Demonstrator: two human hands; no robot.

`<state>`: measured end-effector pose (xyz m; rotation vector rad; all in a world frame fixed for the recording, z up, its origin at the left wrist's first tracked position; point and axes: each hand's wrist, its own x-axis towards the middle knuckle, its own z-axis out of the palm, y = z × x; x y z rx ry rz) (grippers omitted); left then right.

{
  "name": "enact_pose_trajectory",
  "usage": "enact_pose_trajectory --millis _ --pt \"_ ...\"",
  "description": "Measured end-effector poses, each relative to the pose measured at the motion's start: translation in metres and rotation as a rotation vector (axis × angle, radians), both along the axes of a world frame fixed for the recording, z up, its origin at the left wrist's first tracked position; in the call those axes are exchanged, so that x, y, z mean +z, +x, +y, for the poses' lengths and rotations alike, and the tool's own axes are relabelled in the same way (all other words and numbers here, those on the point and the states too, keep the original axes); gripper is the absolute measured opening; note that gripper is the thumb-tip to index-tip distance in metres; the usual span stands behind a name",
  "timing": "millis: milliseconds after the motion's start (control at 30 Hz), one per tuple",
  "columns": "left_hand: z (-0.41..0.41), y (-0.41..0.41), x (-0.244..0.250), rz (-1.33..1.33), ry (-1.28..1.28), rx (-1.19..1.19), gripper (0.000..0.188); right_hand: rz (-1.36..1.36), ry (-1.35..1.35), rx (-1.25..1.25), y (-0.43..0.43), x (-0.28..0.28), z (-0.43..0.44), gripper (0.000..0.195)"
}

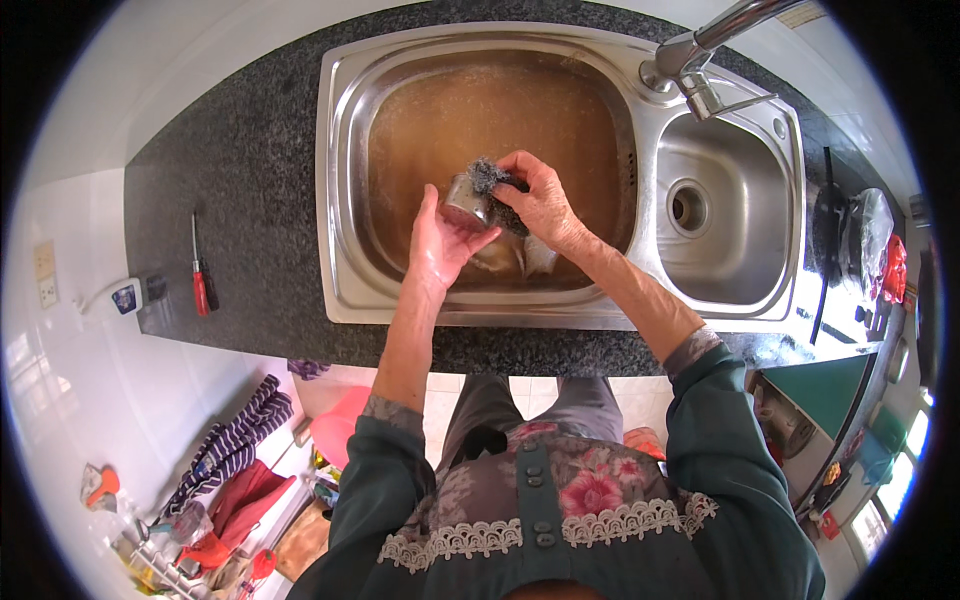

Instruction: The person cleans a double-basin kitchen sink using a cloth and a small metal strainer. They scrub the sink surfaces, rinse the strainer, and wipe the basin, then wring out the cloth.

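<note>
Over the large sink basin (349, 187), my left hand (442, 244) cradles a small cylindrical metal container (465, 196) with small holes in its wall, tilted on its side. My right hand (544, 199) pinches a grey steel-wool scrubber (487, 174) against the container's upper right edge. A dark mesh-like piece (510, 217) hangs beneath my right fingers; whether it belongs to the scrubber I cannot tell. Brown, cloudy water (480, 97) stands in the basin below both hands. Something pale (538, 256) shows in the water near the front wall, its shape unclear.
A chrome faucet (686, 71) rises behind the smaller basin (724, 255), whose drain is visible. On the granite counter (240, 172) lies a red-handled screwdriver (199, 277), with a white bottle (116, 298) by the left wall. Plastic bags (874, 232) sit at right.
</note>
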<state>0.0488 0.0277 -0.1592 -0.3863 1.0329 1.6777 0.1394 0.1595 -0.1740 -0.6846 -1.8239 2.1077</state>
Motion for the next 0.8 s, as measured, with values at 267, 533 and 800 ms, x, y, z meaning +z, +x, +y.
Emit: enact_pose_trajectory --millis 267,533,800 --pt "-0.002 0.006 -0.022 0.208 0.015 0.035 0.044 -0.020 -0.015 -0.016 0.000 0.007 -0.007 0.020" --pt "0.004 0.003 -0.006 -0.017 0.019 0.184 0.043 -0.472 0.643 -0.129 0.021 -0.034 0.041 0.023" --pt "0.000 0.003 -0.033 0.435 -0.337 0.186 0.051 -0.044 -0.485 -0.032 0.001 0.004 0.032 0.027"
